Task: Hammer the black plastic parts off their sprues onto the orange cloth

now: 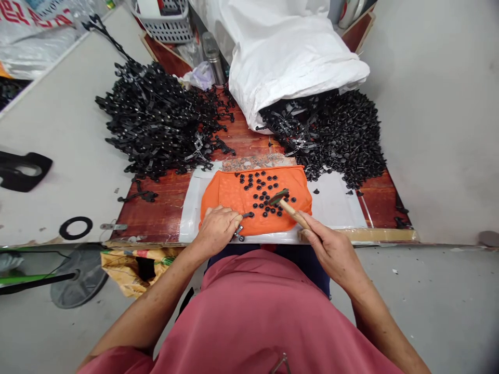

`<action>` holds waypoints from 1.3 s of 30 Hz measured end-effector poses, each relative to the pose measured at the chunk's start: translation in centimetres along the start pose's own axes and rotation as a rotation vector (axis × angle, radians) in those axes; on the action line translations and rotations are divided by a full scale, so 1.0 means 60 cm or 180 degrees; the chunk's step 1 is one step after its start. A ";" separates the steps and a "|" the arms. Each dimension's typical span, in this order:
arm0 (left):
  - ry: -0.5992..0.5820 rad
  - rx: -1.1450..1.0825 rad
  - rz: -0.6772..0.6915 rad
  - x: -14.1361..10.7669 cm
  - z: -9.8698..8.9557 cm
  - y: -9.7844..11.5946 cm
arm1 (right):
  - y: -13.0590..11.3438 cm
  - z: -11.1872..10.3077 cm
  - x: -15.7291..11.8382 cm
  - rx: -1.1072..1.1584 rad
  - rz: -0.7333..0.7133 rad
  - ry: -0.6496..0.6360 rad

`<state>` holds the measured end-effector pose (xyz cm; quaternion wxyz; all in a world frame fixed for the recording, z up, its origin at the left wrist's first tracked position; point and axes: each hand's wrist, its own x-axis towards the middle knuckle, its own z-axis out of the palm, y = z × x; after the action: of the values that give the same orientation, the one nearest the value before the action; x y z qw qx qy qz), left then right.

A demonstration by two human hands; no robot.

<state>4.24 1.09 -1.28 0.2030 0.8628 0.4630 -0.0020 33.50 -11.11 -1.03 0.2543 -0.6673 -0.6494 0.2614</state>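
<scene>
My left hand [220,227] is closed round a small black jointed part [241,228] at the left front of an orange cloth pad [230,189]. One end of that part lies by a small round black piece on the cloth. My right hand [327,246] grips the wooden handle of a hammer [293,212], with its dark head above the pad's right half. Many small round black pieces [259,181] are spread over the cloth, several of them under and around the hammer head.
A heap of black linked parts [156,114] rises at the back left. At the back right, a white sack [288,57] opens onto more parts beside a pile of small black pieces [351,140]. A metal bottle [214,59] and grey basket [167,26] stand behind.
</scene>
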 end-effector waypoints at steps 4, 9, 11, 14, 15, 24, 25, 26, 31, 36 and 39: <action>-0.0050 0.0010 -0.0025 0.002 0.001 -0.001 | -0.032 -0.003 -0.003 -0.0204 -0.0308 -0.0136; -0.0031 -0.0012 0.0013 0.004 0.000 -0.002 | -0.062 0.006 0.001 -0.0389 -0.0683 0.0074; -0.0025 0.0002 0.0036 0.004 0.000 -0.002 | -0.063 0.014 0.005 -0.0765 -0.0679 -0.0021; -0.0038 0.0006 0.0048 0.002 0.002 -0.004 | -0.060 0.022 0.008 -0.1221 -0.0612 -0.0196; -0.0034 -0.0006 0.0051 0.002 0.002 -0.005 | -0.059 0.023 0.008 -0.1184 -0.0611 -0.0161; 0.0075 0.0145 0.0105 -0.003 0.008 -0.004 | -0.057 0.037 0.003 -0.1480 -0.0664 -0.0106; 0.0096 0.0146 0.0118 -0.003 0.009 -0.004 | -0.056 0.038 0.004 -0.1469 -0.0642 -0.0091; 0.0112 0.0143 0.0121 -0.003 0.010 -0.004 | -0.055 0.039 0.005 -0.1461 -0.0608 -0.0067; 0.0104 -0.0100 0.0055 -0.005 0.001 -0.001 | -0.056 0.034 0.012 -0.0962 -0.0489 -0.0301; 0.0211 -0.1031 0.0447 -0.015 -0.023 0.036 | -0.078 0.029 0.038 0.0692 -0.0391 0.0030; 0.0380 -0.1490 0.0471 -0.016 -0.025 0.062 | -0.091 0.042 0.064 0.1550 -0.0128 -0.0352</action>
<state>6.40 -1.00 1.58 0.3692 0.8224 0.3977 0.1711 27.86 -7.12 0.78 0.3768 -0.5580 -0.5933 0.4411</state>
